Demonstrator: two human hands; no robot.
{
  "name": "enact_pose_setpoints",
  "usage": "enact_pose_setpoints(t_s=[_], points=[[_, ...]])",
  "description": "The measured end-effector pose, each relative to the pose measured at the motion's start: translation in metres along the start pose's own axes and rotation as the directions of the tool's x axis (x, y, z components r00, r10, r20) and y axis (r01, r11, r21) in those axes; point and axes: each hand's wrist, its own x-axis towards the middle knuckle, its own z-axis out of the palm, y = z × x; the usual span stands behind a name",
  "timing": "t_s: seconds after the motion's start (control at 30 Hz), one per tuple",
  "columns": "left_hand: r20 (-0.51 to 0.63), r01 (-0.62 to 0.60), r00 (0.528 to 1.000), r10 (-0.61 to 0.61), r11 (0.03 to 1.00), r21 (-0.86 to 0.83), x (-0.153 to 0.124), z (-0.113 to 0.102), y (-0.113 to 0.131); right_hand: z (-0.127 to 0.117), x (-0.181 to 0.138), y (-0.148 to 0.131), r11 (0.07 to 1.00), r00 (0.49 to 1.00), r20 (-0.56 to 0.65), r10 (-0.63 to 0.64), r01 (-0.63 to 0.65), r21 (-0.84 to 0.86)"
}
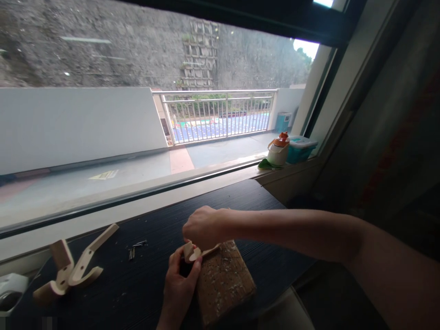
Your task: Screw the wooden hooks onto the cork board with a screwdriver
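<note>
My left hand [179, 280] is closed around a pale curved wooden hook [195, 254], fingers on one side and thumb on the other. Part of the hook reaches over the near-left edge of a worn wooden block [225, 280] dotted with small holes. Just above the hook, my right hand [205, 225] is curled into a fist with its wrist bent down. Its fingertips are turned away from me, so whatever they grip is hidden. Left of my hands lie several loose screws [135, 250]. Two more wooden hooks [63, 270] rest at the table's left side.
The dark table [151, 293] meets a window sill along its far edge. On the sill stand a white bottle with an orange top [278, 151], a teal lidded box [301, 149] and a green item [269, 164]. A white object [13, 289] sits at far left.
</note>
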Motion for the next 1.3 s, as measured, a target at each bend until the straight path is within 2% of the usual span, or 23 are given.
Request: enact_pose_setpoints(t_s=[0.1, 0.23, 0.3, 0.4, 0.53, 0.63, 0.7, 0.87, 1.03, 1.2, 1.3], points=[[0.003, -0.012, 1.0, 0.012, 1.0, -0.002, 0.0, 0.0, 0.004, -0.003, -0.003, 0.004, 0.999, 0.996, 0.075, 0.053, -0.054, 0.008], [0.004, 0.003, 1.0, -0.003, 1.0, -0.002, 0.0, -0.001, 0.004, -0.01, -0.008, -0.005, 0.995, 0.994, 0.052, 0.096, -0.094, -0.033], [0.018, 0.008, 1.0, -0.008, 1.0, -0.004, 0.0, -0.001, 0.001, -0.013, -0.009, -0.011, 0.995, 0.997, 0.048, 0.066, -0.062, -0.08], [0.023, 0.013, 1.0, -0.013, 1.0, 0.001, 0.001, -0.001, -0.004, -0.017, -0.01, -0.017, 0.988, 0.997, 0.072, -0.041, 0.051, -0.148], [-0.002, 0.023, 1.0, -0.023, 1.0, 0.006, 0.0, -0.001, -0.006, -0.013, -0.011, -0.02, 0.976, 0.982, 0.101, -0.163, 0.175, -0.131], [-0.016, 0.023, 1.0, -0.023, 1.0, 0.006, 0.0, -0.001, -0.005, -0.007, -0.011, -0.015, 0.969, 0.975, 0.076, -0.207, 0.215, -0.12], [-0.018, 0.015, 1.0, -0.015, 1.0, 0.007, -0.001, -0.001, -0.001, -0.005, -0.01, -0.007, 0.979, 0.982, 0.057, -0.178, 0.183, -0.094], [-0.009, 0.008, 1.0, -0.008, 1.0, -0.007, -0.001, -0.001, 0.007, -0.003, -0.007, 0.012, 0.999, 0.996, 0.092, -0.006, 0.003, 0.034], [-0.02, -0.013, 1.0, 0.012, 1.0, -0.015, 0.0, -0.001, 0.009, -0.012, -0.007, 0.005, 0.998, 0.994, 0.088, 0.065, -0.062, -0.027], [-0.021, -0.011, 1.0, 0.011, 1.0, -0.015, -0.001, -0.001, 0.006, -0.026, -0.015, -0.011, 0.989, 0.992, 0.119, -0.04, 0.057, -0.139], [-0.009, 0.008, 1.0, -0.008, 1.0, -0.005, 0.0, -0.001, 0.003, -0.026, -0.017, -0.015, 0.974, 0.985, 0.123, -0.125, 0.145, -0.173]])
